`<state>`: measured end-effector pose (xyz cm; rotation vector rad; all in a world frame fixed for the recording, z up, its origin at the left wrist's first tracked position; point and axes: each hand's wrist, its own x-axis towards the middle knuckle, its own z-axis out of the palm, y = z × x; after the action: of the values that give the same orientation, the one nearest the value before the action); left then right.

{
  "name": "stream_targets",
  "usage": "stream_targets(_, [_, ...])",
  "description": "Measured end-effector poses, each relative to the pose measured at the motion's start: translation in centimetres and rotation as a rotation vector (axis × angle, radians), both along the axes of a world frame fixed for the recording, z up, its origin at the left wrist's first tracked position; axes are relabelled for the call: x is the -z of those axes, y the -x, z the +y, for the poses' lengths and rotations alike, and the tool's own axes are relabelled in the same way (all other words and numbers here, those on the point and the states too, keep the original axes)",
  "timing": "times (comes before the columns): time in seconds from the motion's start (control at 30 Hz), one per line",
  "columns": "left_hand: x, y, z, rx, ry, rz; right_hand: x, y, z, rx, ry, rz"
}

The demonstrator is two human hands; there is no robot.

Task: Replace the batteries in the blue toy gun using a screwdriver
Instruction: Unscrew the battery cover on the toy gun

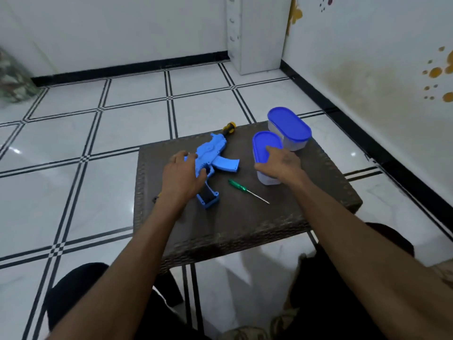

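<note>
At the far left, a blurred patterned bundle sits against the wall on the white tiled floor. In the middle stands a small dark woven worktop, seen from above by a seated person whose two bare arms reach out over it.

The left hand lies over the rear half of the blue toy gun, palm down, fingers spread and only slightly bent, the thumb against the body of the toy near the trigger; it rests on the toy rather than closing round it. The gun lies flat on the left part of the worktop, its black and yellow muzzle pointing away and reaching the far edge, its curved magazine sticking out to the right, and its grip pointing back toward the person.

Just right of the grip, apart from it, lies a screwdriver with a green handle, its thin metal shaft pointing right and toward the person.

Further right, the right hand rests on the near container, fingers stretched across its blue lid and thumb at the lid's near rim. Whether it grips the container cannot be told. A second container with a blue lid stands just behind, the two touching or nearly so.
</note>
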<state>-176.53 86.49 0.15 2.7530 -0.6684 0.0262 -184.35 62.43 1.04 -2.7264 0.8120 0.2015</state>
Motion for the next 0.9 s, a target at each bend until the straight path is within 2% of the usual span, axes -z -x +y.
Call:
stream_targets(0.43, [1.9, 3.1, 1.8, -0.059, -0.051, 0.115, 0.7, 9.2, -2.9, 0.216, 0.013, -0.062])
stream_targets(0.77, [2.0, 2.9, 1.6, -0.061, -0.068, 0.1, -0.3, 8.4, -4.1, 0.269, 0.057, -0.089])
stream_targets(0.9, [2.1, 2.9, 1.9, -0.081, -0.056, 0.101, -0.4, 8.3, -3.3, 0.257, 0.108, 0.002])
